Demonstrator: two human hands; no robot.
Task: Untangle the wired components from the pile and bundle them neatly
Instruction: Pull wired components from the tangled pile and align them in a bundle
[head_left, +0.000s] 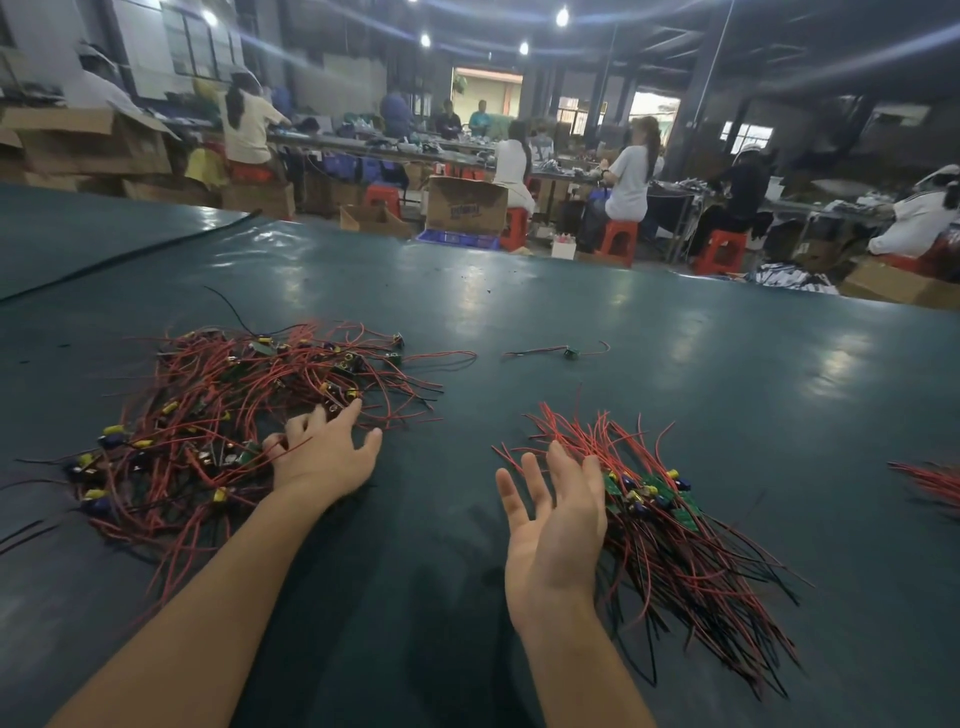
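While the left hand (324, 454), fingers spread, touches the tangled red-and-black wire pile (223, 405), draw one piece out singly; right hand (553, 525) open, empty.

Of the left hand (324, 452) we cannot see where the outer fingers end. They sink among the red wires of the tangled pile (218, 415), so we cannot tell whether they pinch anything. The right hand (556, 514) stands edgewise in front of the sorted bundle (675, 525) and hides its near-left side. A second bundle (932, 483) is cut off by the right edge, both forearms by the bottom edge. The lone piece (570, 352) farther out is too small for us to make out — and the workers (628, 176) behind are blurred.
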